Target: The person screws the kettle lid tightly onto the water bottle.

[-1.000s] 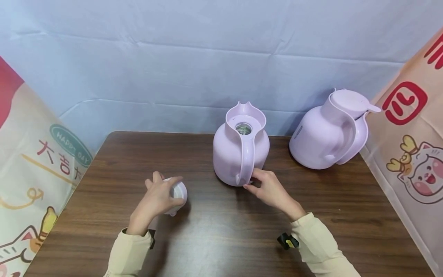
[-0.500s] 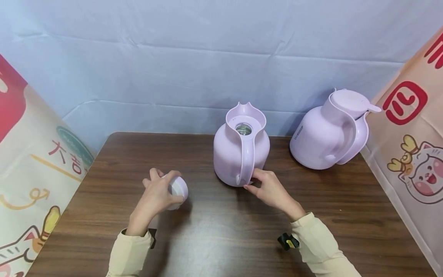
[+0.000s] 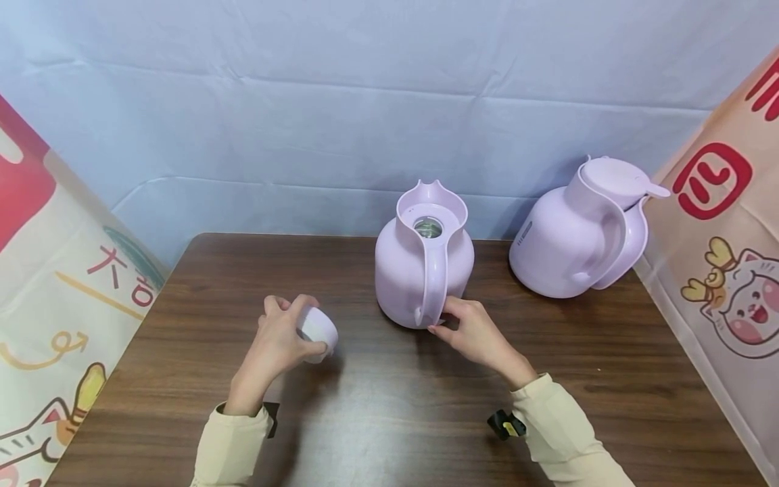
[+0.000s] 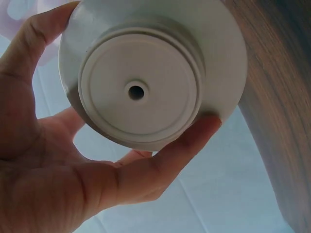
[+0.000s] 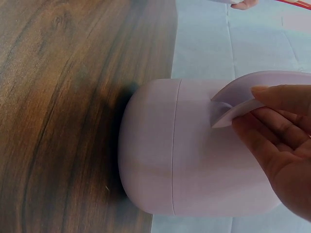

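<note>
My left hand [image 3: 278, 340] grips a round lilac lid [image 3: 320, 329] above the table, tilted on its edge. In the left wrist view the lid's pale underside [image 4: 226, 53] faces the camera, with a round stopper [image 4: 165, 92] and a small hole at its centre. My right hand [image 3: 477, 333] pinches the lower end of the handle [image 3: 435, 274] of a lilac thermos jug [image 3: 392, 277]. The jug stands upright, its top uncovered and the mouth [image 3: 429, 227] showing. In the right wrist view thumb and finger close on the handle's lower edge [image 5: 232, 114].
A second lilac thermos jug [image 3: 550, 243], with its lid [image 3: 615, 179] on, stands at the back right of the dark wooden table [image 3: 377, 406]. Behind hangs a pale blue cloth [image 3: 304, 122]. Printed cloths flank the left [image 3: 36, 284] and right [image 3: 730, 291].
My left hand has turned the lid and moved it slightly right; its underside no longer faces the head camera as much. The right hand and both jugs stay still.
</note>
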{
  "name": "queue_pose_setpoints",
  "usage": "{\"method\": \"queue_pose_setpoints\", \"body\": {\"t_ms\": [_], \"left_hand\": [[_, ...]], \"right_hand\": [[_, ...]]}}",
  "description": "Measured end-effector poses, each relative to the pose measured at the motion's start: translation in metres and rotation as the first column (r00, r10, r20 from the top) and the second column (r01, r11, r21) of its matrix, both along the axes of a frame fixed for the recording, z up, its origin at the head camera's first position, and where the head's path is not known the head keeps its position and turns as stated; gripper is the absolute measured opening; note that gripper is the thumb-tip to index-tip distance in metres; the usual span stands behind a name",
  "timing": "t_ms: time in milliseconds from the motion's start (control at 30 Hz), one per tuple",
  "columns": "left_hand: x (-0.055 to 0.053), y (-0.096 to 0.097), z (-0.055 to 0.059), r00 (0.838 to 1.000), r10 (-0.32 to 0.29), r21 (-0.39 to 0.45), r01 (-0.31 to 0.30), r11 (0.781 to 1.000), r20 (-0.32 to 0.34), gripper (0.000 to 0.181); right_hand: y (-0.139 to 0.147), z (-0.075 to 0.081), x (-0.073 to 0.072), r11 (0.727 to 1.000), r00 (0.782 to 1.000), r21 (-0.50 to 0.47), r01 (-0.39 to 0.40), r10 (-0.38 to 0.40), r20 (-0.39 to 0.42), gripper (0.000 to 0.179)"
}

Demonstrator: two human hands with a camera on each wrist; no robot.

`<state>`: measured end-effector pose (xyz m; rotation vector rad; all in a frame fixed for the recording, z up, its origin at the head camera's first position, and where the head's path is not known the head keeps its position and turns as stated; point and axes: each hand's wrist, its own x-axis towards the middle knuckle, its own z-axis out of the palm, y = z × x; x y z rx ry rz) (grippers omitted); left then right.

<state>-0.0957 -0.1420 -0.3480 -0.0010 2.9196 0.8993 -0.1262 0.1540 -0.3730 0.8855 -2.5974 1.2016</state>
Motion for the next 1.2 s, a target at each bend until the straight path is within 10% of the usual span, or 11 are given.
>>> {"method": "queue_pose_setpoints", "body": {"t_ms": [1200], "left_hand": [[-0.006, 0.000, 0.022, 0.996, 0.041, 0.038, -0.038, 0.999, -0.084, 0.061]], "right_hand": [[-0.001, 0.001, 0.000, 1.000, 0.999, 0.022, 0.012, -0.013, 0.050, 0.018]]}}
